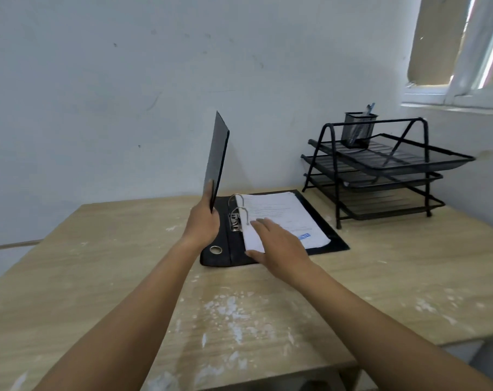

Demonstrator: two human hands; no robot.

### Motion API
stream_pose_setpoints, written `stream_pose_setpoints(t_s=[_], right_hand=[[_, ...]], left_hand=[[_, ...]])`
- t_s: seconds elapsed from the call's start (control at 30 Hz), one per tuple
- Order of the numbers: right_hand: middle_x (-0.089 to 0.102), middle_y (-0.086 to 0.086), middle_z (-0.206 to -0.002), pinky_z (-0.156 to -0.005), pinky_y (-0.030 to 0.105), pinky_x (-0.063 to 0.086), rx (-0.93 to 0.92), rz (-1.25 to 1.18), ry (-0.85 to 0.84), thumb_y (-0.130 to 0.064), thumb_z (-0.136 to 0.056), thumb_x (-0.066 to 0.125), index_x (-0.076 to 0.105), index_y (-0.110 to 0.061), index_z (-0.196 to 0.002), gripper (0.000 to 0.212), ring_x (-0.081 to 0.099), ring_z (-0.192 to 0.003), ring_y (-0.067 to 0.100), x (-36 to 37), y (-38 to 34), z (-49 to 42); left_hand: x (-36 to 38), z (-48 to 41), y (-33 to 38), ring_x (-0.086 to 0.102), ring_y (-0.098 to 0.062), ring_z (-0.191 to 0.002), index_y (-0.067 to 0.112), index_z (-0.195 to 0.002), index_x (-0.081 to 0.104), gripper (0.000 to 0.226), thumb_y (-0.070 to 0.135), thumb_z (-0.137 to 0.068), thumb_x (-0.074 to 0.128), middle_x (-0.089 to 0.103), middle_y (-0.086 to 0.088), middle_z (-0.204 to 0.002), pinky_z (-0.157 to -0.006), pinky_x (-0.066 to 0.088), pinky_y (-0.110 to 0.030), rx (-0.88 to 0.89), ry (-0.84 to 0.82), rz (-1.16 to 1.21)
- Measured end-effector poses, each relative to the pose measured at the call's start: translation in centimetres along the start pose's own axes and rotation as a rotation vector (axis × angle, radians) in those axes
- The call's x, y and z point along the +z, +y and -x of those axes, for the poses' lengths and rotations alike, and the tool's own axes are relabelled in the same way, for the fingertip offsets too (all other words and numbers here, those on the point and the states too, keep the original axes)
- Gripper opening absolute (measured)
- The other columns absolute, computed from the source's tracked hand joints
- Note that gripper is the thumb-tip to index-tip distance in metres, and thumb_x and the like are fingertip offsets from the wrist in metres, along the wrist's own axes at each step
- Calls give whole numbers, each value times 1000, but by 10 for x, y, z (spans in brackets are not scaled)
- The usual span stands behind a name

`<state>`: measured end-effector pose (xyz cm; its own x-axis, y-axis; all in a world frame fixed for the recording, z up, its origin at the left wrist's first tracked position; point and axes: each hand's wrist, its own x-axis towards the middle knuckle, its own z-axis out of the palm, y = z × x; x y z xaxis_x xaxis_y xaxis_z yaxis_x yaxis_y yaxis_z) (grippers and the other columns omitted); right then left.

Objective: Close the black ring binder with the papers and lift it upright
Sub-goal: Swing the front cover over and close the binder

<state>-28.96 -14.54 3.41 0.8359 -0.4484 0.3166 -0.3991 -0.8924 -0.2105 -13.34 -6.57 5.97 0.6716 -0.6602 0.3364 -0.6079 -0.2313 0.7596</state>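
The black ring binder [321,221] lies open on the wooden table [126,277], its back cover flat and its spine with a metal eyelet toward me. White papers [279,215] sit on the two metal rings [239,207]. The front cover [217,156] stands almost vertical. My left hand [203,224] grips that cover at its lower near edge. My right hand [279,246] rests flat, fingers apart, on the near left corner of the papers.
A black three-tier wire tray rack [380,170] stands at the back right with a mesh pen cup [358,131] on top. The wall is just behind the binder. White smears mark the tabletop near me.
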Motion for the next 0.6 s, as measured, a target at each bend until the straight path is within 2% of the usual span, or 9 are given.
stream_pose_setpoints(t_s=[0.1, 0.17, 0.2, 0.27, 0.33, 0.4, 0.5, 0.6], right_hand=[[39, 10, -152, -115, 38, 29, -50, 142, 95, -34, -92, 62, 38, -7, -144, 63, 27, -147, 28, -13, 14, 5], [37, 14, -153, -119, 37, 21, -72, 204, 139, -31, -91, 64, 39, -3, -143, 64, 24, -148, 29, -21, 21, 5], [38, 16, -153, -119, 37, 21, -77, 230, 165, -30, -90, 66, 41, -1, -142, 64, 26, -147, 30, -25, 24, 6], [48, 19, -145, -114, 38, 31, -83, 284, 221, -30, -84, 73, 50, 1, -134, 63, 37, -142, 32, -31, 29, 9], [61, 20, -132, -106, 39, 42, -73, 301, 265, -30, -72, 84, 60, 1, -123, 64, 52, -131, 34, -36, 33, 13], [67, 19, -122, -100, 40, 48, -100, 314, 325, -29, -63, 90, 66, 1, -115, 65, 60, -122, 33, -41, 36, 15], [66, 18, -124, -103, 40, 47, -182, 384, 433, -25, -63, 90, 66, 0, -116, 64, 60, -123, 32, -51, 41, 13], [64, 18, -129, -107, 41, 42, -213, 488, 438, -21, -65, 88, 64, -1, -122, 65, 57, -126, 32, -58, 50, -1]], left_hand=[[8, 0, 4, 51, -21, -70, 31, -151, 14, 67, -1, -94, 30, 60, -18, -109, -66, 40, -25, 16, -3, -16], [13, -2, 10, 57, -33, -98, 28, -151, 15, 67, -3, -94, 31, 55, -19, -129, -83, 46, -29, 40, -6, -27], [16, -4, 13, 53, -38, -113, 26, -151, 17, 66, -3, -93, 31, 51, -20, -135, -94, 43, -35, 47, -9, -36], [24, -9, 15, 44, -37, -129, 25, -151, 19, 66, -3, -93, 33, 45, -16, -143, -108, 36, -42, 60, -19, -74], [32, -13, 16, 33, -32, -139, 30, -150, 21, 66, 1, -93, 36, 37, -8, -151, -114, 30, -44, 73, -22, -112], [39, -12, 20, 21, -25, -146, 31, -150, 22, 66, 0, -93, 37, 27, -5, -157, -118, 23, -43, 88, -48, -122], [50, -8, 30, 14, -22, -148, 25, -149, 26, 65, -5, -93, 38, 21, -7, -159, -119, 17, -36, 119, -68, -126], [58, -4, 35, 11, -21, -148, 26, -149, 26, 63, -4, -94, 36, 18, -4, -159, -120, 14, -41, 137, -80, -155]])
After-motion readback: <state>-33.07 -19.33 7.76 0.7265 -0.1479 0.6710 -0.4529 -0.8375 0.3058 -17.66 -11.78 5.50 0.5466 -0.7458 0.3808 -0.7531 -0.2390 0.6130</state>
